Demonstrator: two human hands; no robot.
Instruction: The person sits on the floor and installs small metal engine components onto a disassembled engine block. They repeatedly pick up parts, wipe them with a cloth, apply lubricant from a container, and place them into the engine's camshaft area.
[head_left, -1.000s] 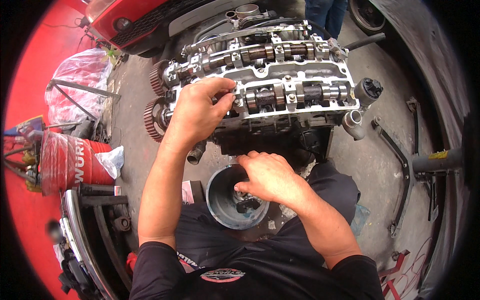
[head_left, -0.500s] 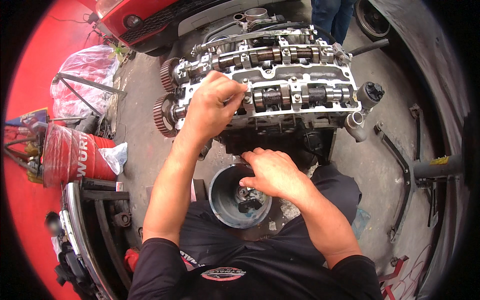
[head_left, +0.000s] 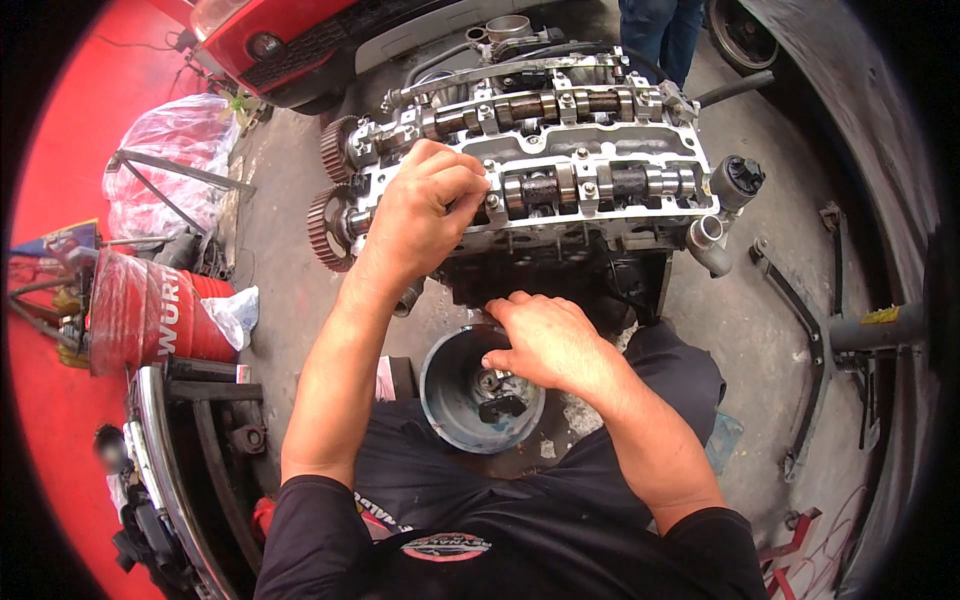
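Observation:
My left hand (head_left: 428,208) is over the near camshaft of the engine's cylinder head (head_left: 560,150), close to a bearing cap bolt. Its fingers are curled into a pinch, and whatever they hold is hidden. Two toothed camshaft gears (head_left: 330,228) show at the head's left end. Lower down, my right hand (head_left: 550,338) lies over the far right rim of a grey bucket (head_left: 440,405), fingers stretched out and thumb apart. Inside the bucket lie a round metal part (head_left: 488,380) and a dark part (head_left: 502,408).
At the left are a red drum (head_left: 130,310) and a plastic-wrapped bundle (head_left: 165,150). A red car (head_left: 230,30) stands behind the engine. Another person's legs (head_left: 655,40) and a wheel (head_left: 742,38) are at the back right. A metal stand (head_left: 870,335) extends over the right-hand floor.
The view has shifted slightly. Both hands keep nearly the same places and poses, the left at the camshaft and the right over the bucket rim.

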